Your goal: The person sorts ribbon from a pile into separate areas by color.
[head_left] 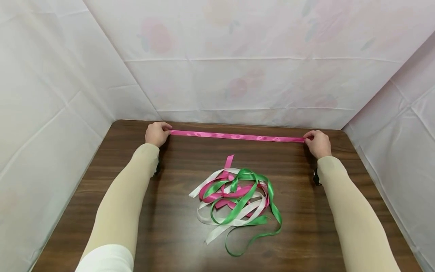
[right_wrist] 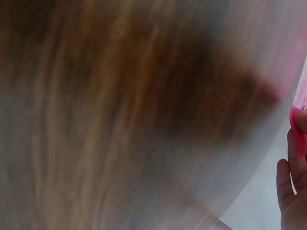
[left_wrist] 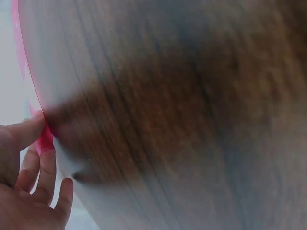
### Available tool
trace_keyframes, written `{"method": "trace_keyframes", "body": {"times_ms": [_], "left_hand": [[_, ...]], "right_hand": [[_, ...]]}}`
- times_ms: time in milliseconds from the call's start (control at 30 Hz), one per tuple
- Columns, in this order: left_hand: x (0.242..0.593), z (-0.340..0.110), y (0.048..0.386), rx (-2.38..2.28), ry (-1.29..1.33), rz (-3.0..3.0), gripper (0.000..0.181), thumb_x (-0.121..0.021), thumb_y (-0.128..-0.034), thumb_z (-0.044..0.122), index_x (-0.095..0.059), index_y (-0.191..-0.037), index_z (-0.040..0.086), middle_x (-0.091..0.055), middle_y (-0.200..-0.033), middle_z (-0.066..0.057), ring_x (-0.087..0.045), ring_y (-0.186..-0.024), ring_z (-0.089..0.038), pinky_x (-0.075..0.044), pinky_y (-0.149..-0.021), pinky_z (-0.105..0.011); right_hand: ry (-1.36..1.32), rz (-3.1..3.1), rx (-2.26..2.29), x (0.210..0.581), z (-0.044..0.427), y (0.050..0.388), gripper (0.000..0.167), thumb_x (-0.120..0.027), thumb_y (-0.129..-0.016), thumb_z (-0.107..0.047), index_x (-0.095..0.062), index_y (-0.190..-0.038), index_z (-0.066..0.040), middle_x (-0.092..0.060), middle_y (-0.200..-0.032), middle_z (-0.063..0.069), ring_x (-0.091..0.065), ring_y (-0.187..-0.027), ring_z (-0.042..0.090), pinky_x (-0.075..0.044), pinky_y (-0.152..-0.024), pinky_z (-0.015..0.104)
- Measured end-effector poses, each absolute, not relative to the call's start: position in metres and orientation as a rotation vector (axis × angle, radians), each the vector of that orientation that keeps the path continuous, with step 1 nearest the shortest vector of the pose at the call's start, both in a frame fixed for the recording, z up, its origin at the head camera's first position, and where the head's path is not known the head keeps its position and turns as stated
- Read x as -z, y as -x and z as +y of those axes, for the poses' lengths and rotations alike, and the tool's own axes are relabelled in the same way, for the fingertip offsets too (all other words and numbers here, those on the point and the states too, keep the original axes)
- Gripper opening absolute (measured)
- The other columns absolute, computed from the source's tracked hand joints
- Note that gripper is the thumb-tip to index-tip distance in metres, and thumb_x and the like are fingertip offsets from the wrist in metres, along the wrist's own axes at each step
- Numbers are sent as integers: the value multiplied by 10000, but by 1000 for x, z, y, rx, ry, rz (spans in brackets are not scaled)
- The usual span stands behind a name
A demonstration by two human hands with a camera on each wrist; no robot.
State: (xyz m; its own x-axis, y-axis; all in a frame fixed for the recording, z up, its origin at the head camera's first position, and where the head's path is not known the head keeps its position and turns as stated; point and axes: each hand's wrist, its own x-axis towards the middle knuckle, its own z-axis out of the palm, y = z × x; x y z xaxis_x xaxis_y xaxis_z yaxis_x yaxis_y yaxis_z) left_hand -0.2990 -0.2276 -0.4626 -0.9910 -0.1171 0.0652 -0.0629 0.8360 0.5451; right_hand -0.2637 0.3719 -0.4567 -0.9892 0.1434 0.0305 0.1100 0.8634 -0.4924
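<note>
A pink ribbon [head_left: 234, 136] stretches straight from side to side near the far edge of the brown table. Its left end is pinched by my left hand [head_left: 157, 133], its right end by my right hand [head_left: 318, 144]. In the left wrist view the thumb and fingers of my left hand [left_wrist: 33, 167] grip the pink ribbon [left_wrist: 32, 98]. The right wrist view shows my right hand [right_wrist: 295, 177] at the right border, pinching the pink ribbon [right_wrist: 293, 117], partly out of frame.
Nearer the camera, a loose tangle of green ribbon [head_left: 272, 196], white ribbon [head_left: 213, 234] and more pink ribbon [head_left: 229, 161] lies on the wooden table [head_left: 176, 241]. White cloth [head_left: 210, 87] with faint pink prints hangs behind the table and at both sides.
</note>
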Motion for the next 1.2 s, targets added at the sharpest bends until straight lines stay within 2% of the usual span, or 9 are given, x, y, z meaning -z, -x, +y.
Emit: {"method": "trace_keyframes", "body": {"times_ms": [233, 467, 567, 733, 833, 1200], "left_hand": [[465, -228, 295, 859, -168, -2903, 214, -721, -967, 153, -757, -1143, 36, -749, -1069, -211, -652, -953, -379, -504, -880, -541], [463, -230, 290, 829, -195, -2883, 226, -735, -960, 165, -756, -1145, 36, -754, -1067, -212, -665, -1011, -409, -484, -960, -564], [460, -229, 289, 812, -189, -2870, 235, -741, -954, 167, -753, -1146, 31, -746, -1081, -221, -656, -1048, -424, -466, -992, -580], [463, -229, 287, 816, -215, -2846, 275, -752, -948, 174, -736, -1174, 19, -693, -1218, -233, -612, -1172, -435, -426, -1057, -603], [465, -230, 286, 840, -228, -2832, 301, -755, -947, 180, -721, -1193, 9, -656, -1269, -239, -579, -1228, -434, -398, -1097, -609], [460, -229, 285, 791, -105, -2836, 276, -734, -963, 173, -726, -1194, 22, -665, -1224, -233, -587, -1190, -447, -378, -1092, -621]], "right_hand": [[282, -3007, -755, 462, 369, 264, 196, -576, -1026, -117, -707, -1114, -2, -655, -1220, 288, -584, -1039, 425, -457, -916, 597], [253, -3001, -680, 464, 365, 266, 188, -574, -1021, -117, -716, -1091, -16, -681, -1193, 282, -617, -1070, 473, -475, -911, 623], [249, -2997, -629, 463, 365, 267, 196, -571, -1019, -118, -718, -1093, -13, -677, -1205, 289, -609, -1108, 494, -436, -966, 632], [264, -3003, -520, 462, 366, 263, 206, -580, -1025, -138, -719, -1107, -10, -608, -1251, 294, -513, -1229, 497, -316, -1051, 647], [249, -2988, -496, 461, 368, 260, 210, -581, -1029, -144, -716, -1107, -4, -578, -1249, 292, -467, -1262, 503, -285, -1068, 661], [101, -2922, -462, 435, 368, 262, 224, -590, -1030, -139, -718, -1132, 14, -600, -1311, 310, -485, -1262, 514, -319, -1049, 659]]}}
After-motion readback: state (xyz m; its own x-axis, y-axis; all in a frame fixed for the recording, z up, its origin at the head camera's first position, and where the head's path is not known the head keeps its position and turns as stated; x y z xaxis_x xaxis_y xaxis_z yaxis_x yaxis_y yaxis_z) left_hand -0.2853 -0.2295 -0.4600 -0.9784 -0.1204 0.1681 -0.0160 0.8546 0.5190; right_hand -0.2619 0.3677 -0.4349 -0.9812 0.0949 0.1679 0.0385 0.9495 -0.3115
